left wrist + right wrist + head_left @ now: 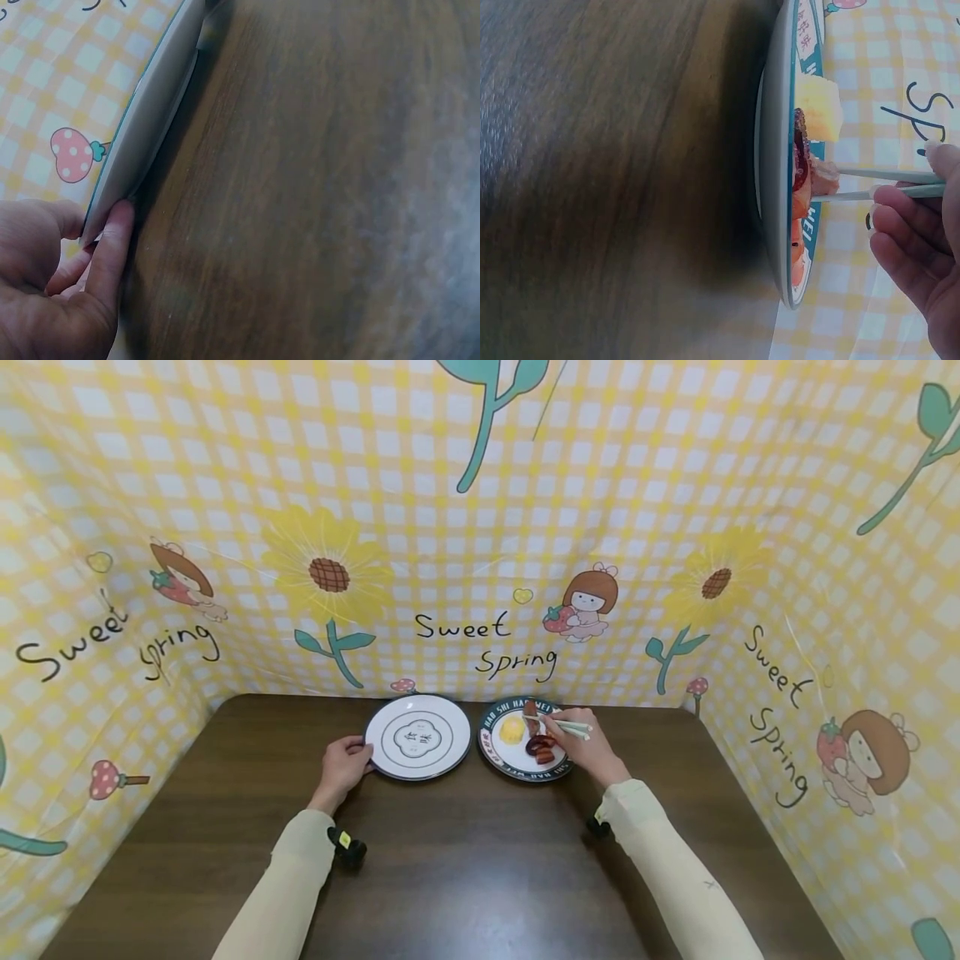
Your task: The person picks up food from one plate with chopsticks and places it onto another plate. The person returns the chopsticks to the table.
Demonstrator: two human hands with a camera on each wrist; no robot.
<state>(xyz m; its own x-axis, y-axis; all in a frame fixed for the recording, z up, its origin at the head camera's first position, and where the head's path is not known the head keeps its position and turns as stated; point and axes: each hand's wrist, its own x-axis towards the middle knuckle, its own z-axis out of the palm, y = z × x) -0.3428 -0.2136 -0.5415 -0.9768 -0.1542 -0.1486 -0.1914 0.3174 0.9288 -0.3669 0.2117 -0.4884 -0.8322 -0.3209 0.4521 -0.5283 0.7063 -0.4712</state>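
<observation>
My left hand [347, 766] pinches the left rim of a white plate [442, 758] with a dark printed emblem in its middle. In the left wrist view, the thumb is on top of the rim and fingers are under it. My right hand [588, 745] holds a pair of pale green chopsticks [892, 175]. Their tips are on either side of a pinkish-brown food piece [824, 178] on the green-rimmed plate [517, 772]. Also on that plate are a yellow chunk [512, 730], a dark glossy round piece [537, 744] and reddish-brown pieces [545, 756].
Both plates stand side by side at the back of the brown wooden table [450, 860]. Yellow checked cloth [450, 568] with printed flowers and lettering rises behind and at both sides. A dark camera [349, 850] is strapped to the left wrist.
</observation>
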